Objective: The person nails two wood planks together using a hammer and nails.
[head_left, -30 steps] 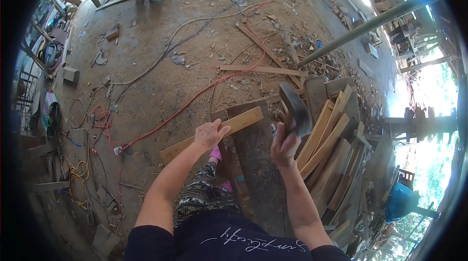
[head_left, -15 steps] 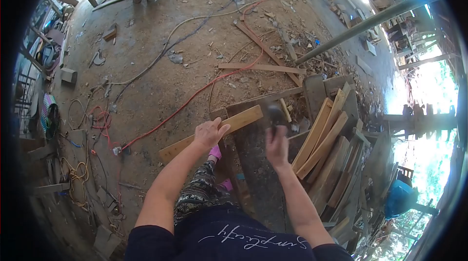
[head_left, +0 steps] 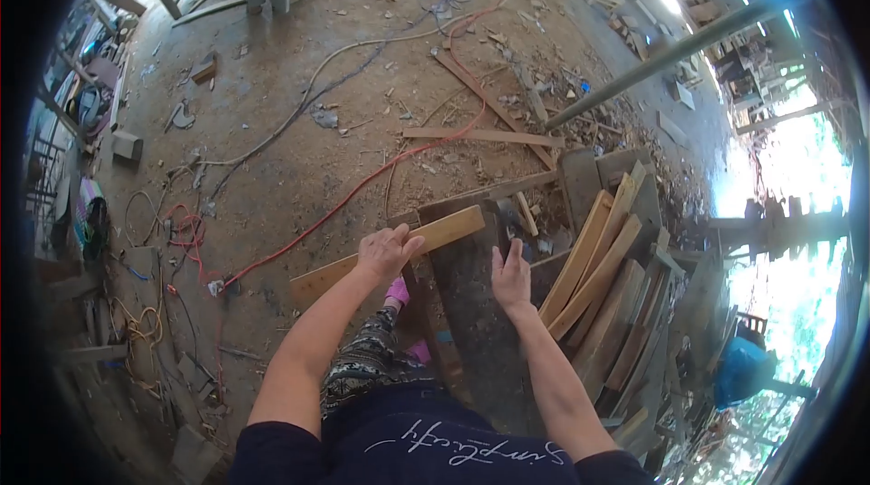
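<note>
A long flat wooden board slants across the dark workbench, its lower left end reaching past the edge over the floor. My left hand is closed over the board's middle, thumb along its top. At the board's right end lies a dark, rounded object, whose kind I cannot make out. Just below that object, my right hand has its fingers stretched and apart, holding nothing I can see.
Several cut wooden boards are stacked right of my right hand. A red cord crosses the dirt floor, strewn with wood scraps. A metal pole slants in from the upper right. Tangled cords lie at left.
My right hand has let go of the dark object, which was blurred in motion and now rests at the board's end. The fingers have opened. My left hand stays on the board.
</note>
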A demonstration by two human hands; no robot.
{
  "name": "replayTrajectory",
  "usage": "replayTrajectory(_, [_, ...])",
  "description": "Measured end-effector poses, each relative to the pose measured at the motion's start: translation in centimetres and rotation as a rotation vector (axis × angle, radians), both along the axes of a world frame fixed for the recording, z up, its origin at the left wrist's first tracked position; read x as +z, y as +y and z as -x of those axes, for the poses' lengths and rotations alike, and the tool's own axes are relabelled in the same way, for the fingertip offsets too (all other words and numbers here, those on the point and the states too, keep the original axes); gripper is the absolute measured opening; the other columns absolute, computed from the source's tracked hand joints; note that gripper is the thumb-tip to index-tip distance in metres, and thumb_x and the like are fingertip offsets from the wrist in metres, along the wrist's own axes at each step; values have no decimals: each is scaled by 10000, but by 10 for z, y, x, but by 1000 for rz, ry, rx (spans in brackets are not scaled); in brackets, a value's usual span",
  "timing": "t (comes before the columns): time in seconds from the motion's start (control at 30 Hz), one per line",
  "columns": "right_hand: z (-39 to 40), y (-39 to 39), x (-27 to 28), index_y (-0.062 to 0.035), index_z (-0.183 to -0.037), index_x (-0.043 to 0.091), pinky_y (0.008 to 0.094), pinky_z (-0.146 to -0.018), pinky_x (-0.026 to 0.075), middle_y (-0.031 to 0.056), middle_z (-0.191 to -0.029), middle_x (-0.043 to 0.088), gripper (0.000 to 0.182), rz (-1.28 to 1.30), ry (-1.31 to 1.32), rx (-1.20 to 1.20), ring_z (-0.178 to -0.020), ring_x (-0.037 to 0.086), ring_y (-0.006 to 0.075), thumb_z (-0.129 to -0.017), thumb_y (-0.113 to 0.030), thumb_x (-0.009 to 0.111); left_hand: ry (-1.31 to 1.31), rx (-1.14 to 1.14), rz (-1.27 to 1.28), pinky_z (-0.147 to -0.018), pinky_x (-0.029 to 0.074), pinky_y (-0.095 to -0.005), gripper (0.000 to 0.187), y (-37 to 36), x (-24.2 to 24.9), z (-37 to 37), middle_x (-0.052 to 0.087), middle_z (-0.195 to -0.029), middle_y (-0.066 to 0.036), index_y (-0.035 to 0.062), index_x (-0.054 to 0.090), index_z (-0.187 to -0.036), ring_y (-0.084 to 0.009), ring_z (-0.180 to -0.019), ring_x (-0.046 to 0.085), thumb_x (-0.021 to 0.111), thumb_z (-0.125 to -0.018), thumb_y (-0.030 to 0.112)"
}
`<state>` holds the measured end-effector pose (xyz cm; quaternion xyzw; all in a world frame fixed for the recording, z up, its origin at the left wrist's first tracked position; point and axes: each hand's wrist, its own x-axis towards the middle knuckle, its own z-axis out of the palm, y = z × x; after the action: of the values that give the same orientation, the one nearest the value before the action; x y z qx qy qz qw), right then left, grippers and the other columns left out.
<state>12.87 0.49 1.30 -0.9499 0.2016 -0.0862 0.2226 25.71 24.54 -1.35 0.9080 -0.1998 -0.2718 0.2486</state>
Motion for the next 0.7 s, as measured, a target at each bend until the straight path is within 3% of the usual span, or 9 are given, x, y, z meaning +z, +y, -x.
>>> replayTrajectory(0.13, [-27,14,84,-27,-1157,474,486,-635,493,239,-853,626,267,-272,-186,-14,-754,630,474,-1008,-227,571,-62,15,42,-824,492,-495,510,0,-9,5,682,-942,-187,104,582,-1007,-390,-962,648,438,-970,592])
replayTrajectory(0.17, [-29,20,94,-30,-1145,476,456,-622,488,223,-838,620,261,-161,-362,-9,-730,633,455,-1011,-231,575,-51,15,38,-824,491,-494,508,-1,-5,4,683,-943,-185,105,583,-1006,-388,-962,649,436,-971,590])
replayTrajectory(0.27, [-11,21,52,-30,-1146,479,477,-632,496,240,-846,622,258,-191,-382,-49,-760,634,472,-1004,-221,580,-17,2,11,-824,492,-493,506,0,-1,6,684,-948,-180,106,588,-1000,-385,-961,650,435,-972,588])
replayTrajectory(0.4, [4,18,-4,20,-1195,482,588,-748,475,335,-973,635,363,-134,202,-80,-855,609,536,-988,-268,561,-63,20,-1,-799,498,-479,493,0,-4,3,680,-931,-161,108,605,-977,-370,-948,655,470,-961,582])
replayTrajectory(0.47, [4,15,0,72,-1252,469,587,-795,468,337,-953,650,465,-280,88,-35,-888,597,561,-983,-297,560,-109,44,22,-788,502,-467,485,2,-10,7,676,-922,-151,108,614,-962,-360,-940,656,489,-954,577])
replayTrajectory(0.53, [11,17,9,102,-1286,461,493,-655,519,235,-800,681,521,-295,-53,-30,-716,669,441,-973,-292,594,-150,41,57,-777,505,-454,478,1,-13,11,672,-912,-141,108,622,-946,-349,-933,658,508,-947,572])
replayTrajectory(0.57, [13,20,29,102,-1286,461,493,-655,519,235,-800,681,521,-289,-54,-37,-716,669,441,-973,-292,594,-206,56,62,-775,506,-444,476,1,-11,13,666,-900,-128,104,624,-914,-339,-920,658,520,-943,568])
replayTrajectory(0.63, [29,28,67,103,-1260,472,347,-499,486,100,-681,631,517,-799,207,-330,-536,622,212,-964,-289,632,-250,60,72,-773,507,-433,477,-1,-8,21,660,-888,-116,101,627,-882,-329,-908,659,532,-939,564])
replayTrajectory(0.7, [57,26,70,82,-1224,487,296,-461,447,62,-657,584,472,-861,166,-367,-504,561,142,-965,-283,637,-141,147,116,-824,495,-457,518,-5,-1,30,673,-937,-153,76,641,-895,-344,-963,654,476,-969,561])
